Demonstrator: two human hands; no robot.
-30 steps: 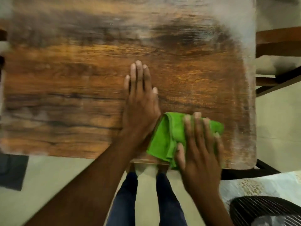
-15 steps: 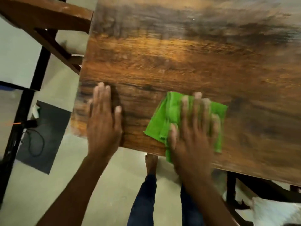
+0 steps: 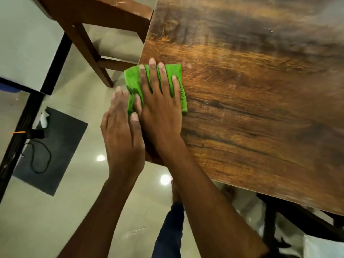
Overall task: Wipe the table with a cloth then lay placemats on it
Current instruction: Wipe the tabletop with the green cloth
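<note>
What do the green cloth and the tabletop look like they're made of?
Green cloth: soft, fuzzy textile, likely microfibre or terry; it shows ribbed pile, folds and a matte look under the right hand.

Tabletop: brown wood grain with dark streaks and a smooth, slightly glossy sheen. It could be laminate, veneer or solid wood; the picture cannot settle that.

Right hand (image 3: 160, 108) flat on green cloth (image 3: 175, 81) at bench (image 3: 260, 108) edge; left hand (image 3: 121, 135) beside, off the edge.
</note>
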